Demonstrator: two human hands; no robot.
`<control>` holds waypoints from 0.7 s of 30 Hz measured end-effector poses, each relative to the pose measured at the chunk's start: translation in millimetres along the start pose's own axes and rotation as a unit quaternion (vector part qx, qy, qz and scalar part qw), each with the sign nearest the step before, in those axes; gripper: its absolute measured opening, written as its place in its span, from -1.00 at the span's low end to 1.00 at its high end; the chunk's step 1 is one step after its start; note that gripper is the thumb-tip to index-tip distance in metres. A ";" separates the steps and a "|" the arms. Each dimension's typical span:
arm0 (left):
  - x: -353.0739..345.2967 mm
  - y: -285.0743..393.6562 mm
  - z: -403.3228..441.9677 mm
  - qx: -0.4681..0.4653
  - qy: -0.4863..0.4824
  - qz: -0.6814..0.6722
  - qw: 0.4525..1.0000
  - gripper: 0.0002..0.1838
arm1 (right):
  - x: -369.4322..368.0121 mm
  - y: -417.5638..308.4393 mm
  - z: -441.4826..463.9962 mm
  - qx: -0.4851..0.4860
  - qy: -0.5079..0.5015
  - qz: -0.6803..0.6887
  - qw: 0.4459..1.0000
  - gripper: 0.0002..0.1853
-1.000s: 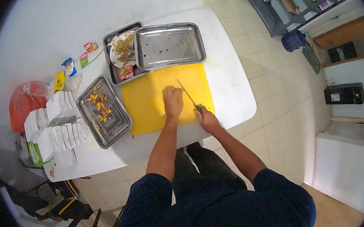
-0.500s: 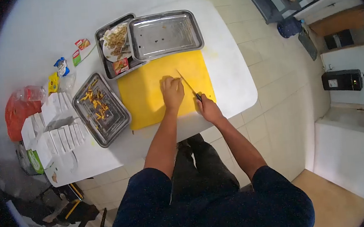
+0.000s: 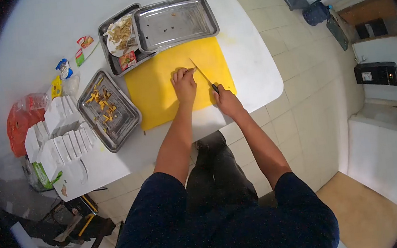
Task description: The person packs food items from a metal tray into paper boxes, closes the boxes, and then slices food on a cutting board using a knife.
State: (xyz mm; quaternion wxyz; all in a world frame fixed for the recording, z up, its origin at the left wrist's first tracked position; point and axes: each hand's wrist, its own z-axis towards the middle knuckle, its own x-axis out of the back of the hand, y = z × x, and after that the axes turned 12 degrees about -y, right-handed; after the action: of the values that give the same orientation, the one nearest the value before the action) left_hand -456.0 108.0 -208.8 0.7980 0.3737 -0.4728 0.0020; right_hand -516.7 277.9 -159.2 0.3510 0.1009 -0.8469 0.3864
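Note:
My right hand (image 3: 228,100) is closed round the black handle of a knife (image 3: 202,73), whose thin blade points up and left over the yellow cutting board (image 3: 152,95). Close to the blade's left side, my left hand (image 3: 184,83) has its fingers bent and pressed together over the board; a small pale bit shows at its fingertips, too small to name. Left of the board lies a metal tray (image 3: 130,130) with orange and brown strips (image 3: 105,104). Behind the board, a metal tray (image 3: 174,23) with a few dark specks overlaps another tray holding a plate of food (image 3: 119,35).
White boxes (image 3: 69,145) stand in rows at the table's left, near a red bag (image 3: 19,127) and small packets (image 3: 64,68). A red packet (image 3: 127,60) lies in the back tray. The white table's (image 3: 255,70) rounded edge runs along the right.
The view has shifted, so the table and trays sit higher in the frame. My hands stay close together over the board, with the knife still in my right hand.

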 end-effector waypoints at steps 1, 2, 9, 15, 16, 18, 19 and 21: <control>1.2 1.7 0.8 0.004 -0.001 -0.001 1.000 -0.82 | 1.1 -2.0 0.1 0.003 0.007 -0.002 1.000 -0.65; 2.8 3.3 0.9 0.007 -0.003 -0.002 1.000 -0.83 | 1.8 -4.2 -0.7 0.005 0.015 -0.004 1.000 -0.66; 0.0 1.0 1.4 -0.001 0.019 -0.012 1.000 -0.81 | 2.5 -16.7 6.2 -0.005 0.023 0.010 1.000 -0.66; 0.6 3.1 1.0 0.020 0.006 -0.003 1.000 -0.82 | -3.0 -18.3 9.5 -0.007 0.021 0.000 1.000 -0.62; 0.6 3.6 0.3 0.019 0.002 -0.005 1.000 -0.83 | -1.5 -18.7 8.9 -0.007 0.021 -0.006 1.000 -0.62; 2.2 3.0 1.7 0.014 -0.002 -0.008 1.000 -0.83 | 3.2 -21.7 10.2 -0.003 0.023 -0.017 1.000 -0.63; 2.4 1.7 4.9 0.011 0.003 -0.012 1.000 -0.83 | 6.1 -24.2 13.4 -0.001 0.022 -0.024 0.999 -0.62; 1.5 1.2 1.8 0.010 0.006 -0.022 1.000 -0.85 | 7.1 -24.7 13.4 -0.001 0.013 -0.039 0.999 -0.62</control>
State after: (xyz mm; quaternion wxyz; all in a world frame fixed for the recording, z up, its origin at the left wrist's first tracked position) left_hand -457.0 107.3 -206.5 0.7971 0.3920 -0.4592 -0.0086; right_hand -517.9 252.1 -146.0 0.3767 0.1288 -0.8383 0.3726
